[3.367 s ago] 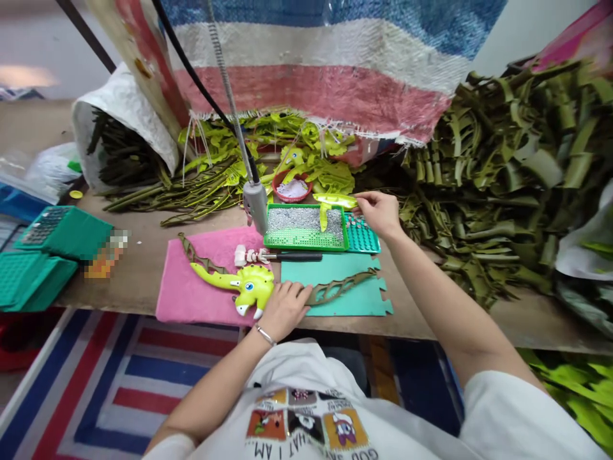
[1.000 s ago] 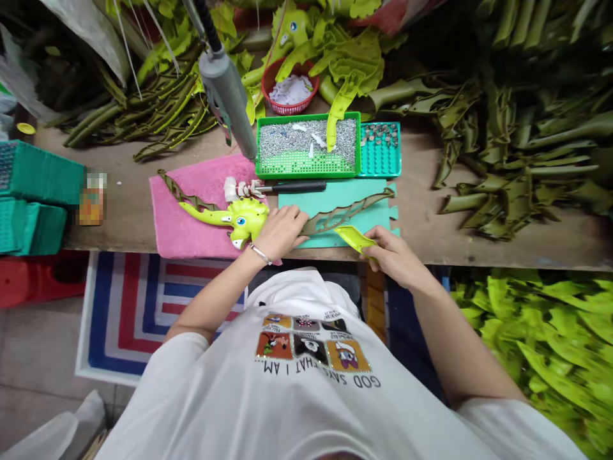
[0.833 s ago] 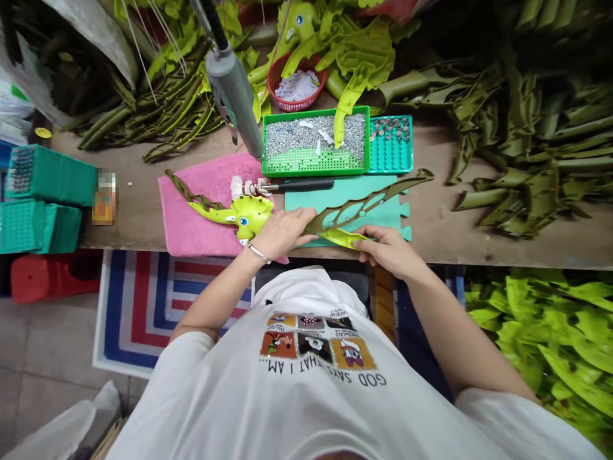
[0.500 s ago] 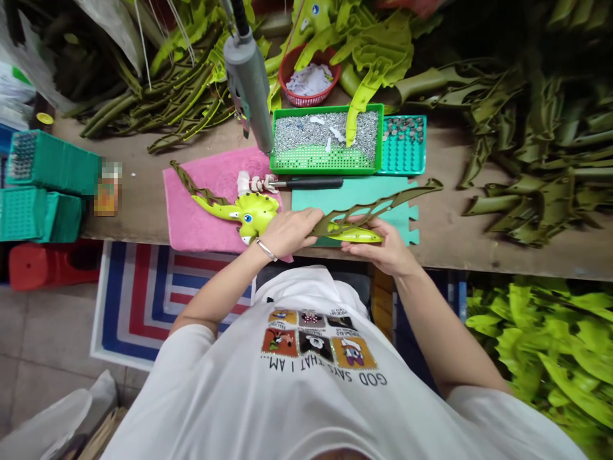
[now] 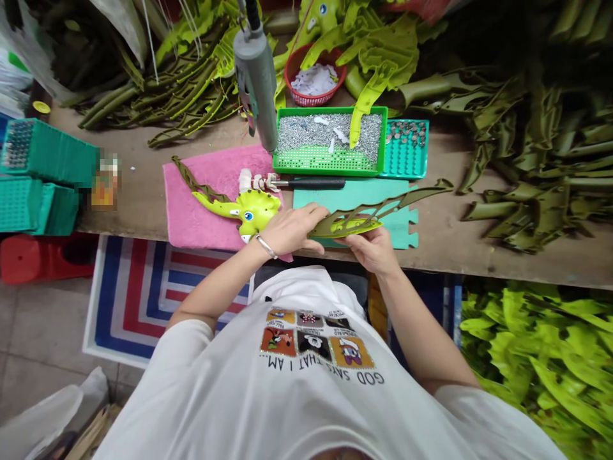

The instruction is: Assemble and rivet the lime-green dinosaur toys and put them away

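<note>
A yellow-green plastic dinosaur toy (image 5: 258, 207) with a blue eye, frilled head and long horn lies across the pink cloth (image 5: 205, 217) and the mint foam mat (image 5: 400, 227). My left hand (image 5: 297, 230) is laid over its neck, fingers wrapped round the far side and thumb pointing right. My right hand (image 5: 371, 248) pinches the toy's body from below at the right. A long olive plastic piece (image 5: 383, 211) with cut-out openings runs over the body, its tip up to the right. Another olive strip (image 5: 191, 182) lies beyond the horn. My hidden fingertips do not show.
A grey electric screwdriver (image 5: 256, 89) hangs above the bench. Behind the mat stand a green tray of screws (image 5: 330, 169), a teal tray (image 5: 421, 153) and a red basket (image 5: 313, 99). A black-handled tool (image 5: 316, 184) lies near. Olive parts (image 5: 517, 204) are heaped at right.
My right hand has shifted a little left and down along the toy. The olive piece now covers more of the yellow-green body. My left thumb has come into sight.
</note>
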A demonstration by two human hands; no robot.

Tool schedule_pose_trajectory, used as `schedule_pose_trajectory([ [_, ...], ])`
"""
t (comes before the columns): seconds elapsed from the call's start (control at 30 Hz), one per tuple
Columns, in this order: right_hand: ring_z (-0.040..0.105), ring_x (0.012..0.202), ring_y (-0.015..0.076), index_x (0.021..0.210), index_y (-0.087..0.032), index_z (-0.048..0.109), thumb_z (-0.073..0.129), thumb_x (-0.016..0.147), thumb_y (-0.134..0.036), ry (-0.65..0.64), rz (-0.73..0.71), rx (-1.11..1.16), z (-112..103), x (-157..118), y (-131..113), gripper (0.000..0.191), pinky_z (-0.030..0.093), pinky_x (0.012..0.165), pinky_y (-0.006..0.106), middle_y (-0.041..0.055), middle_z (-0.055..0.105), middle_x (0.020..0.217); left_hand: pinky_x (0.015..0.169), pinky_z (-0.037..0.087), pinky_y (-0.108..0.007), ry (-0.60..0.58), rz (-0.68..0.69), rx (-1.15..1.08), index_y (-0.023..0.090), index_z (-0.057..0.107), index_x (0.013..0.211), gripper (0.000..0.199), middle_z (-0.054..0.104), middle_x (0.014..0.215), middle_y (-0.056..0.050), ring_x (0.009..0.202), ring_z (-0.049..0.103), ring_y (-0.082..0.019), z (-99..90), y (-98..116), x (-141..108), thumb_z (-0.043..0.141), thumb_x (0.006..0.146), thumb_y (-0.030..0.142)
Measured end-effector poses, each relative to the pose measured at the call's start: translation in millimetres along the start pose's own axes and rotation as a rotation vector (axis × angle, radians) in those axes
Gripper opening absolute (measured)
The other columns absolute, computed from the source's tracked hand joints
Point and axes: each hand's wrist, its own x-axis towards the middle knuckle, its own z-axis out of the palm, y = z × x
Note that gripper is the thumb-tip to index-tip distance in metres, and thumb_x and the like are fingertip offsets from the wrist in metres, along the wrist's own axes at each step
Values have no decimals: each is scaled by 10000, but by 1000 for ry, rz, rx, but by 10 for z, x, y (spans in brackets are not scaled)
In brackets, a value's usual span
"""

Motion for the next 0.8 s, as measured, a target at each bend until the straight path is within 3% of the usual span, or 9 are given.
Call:
schedule_pose_trajectory([
  [0.33, 727, 871, 231, 840, -249, 616, 899, 509, -519, -5, -2, 46, -32, 25, 43, 513, 637, 839, 456, 15, 739, 883, 707, 458, -303, -29, -19, 29, 213, 462, 1309, 645, 620, 1262, -94, 1014, 679, -275, 46, 89, 31, 703, 828, 568],
  [0.53, 715, 904, 220, 914, -257, 594, 918, 483, -505, -8, 0, 29, 0, -56, -38, 593, 637, 863, 456, 14, 731, 963, 657, 468, -316, -16, -56, 115, 209, 455, 1310, 448, 635, 1254, -86, 938, 705, -264, 114, 118, 34, 613, 929, 383],
  [0.67, 700, 962, 172, 1120, -309, 506, 847, 617, -508, 105, -54, 10, 137, -110, -111, 640, 631, 861, 380, -13, 705, 1076, 637, 468, -306, -16, -66, 163, 198, 472, 1263, 414, 649, 1173, -84, 914, 712, -260, 161, 145, 79, 632, 916, 358],
  [0.8, 700, 915, 161, 1070, -303, 434, 760, 697, -581, 180, -90, -39, 198, -93, -96, 568, 632, 796, 339, -13, 704, 1056, 657, 482, -298, -40, -68, 194, 199, 459, 1258, 400, 636, 1165, -90, 917, 715, -248, 188, 187, 142, 626, 922, 338],
])
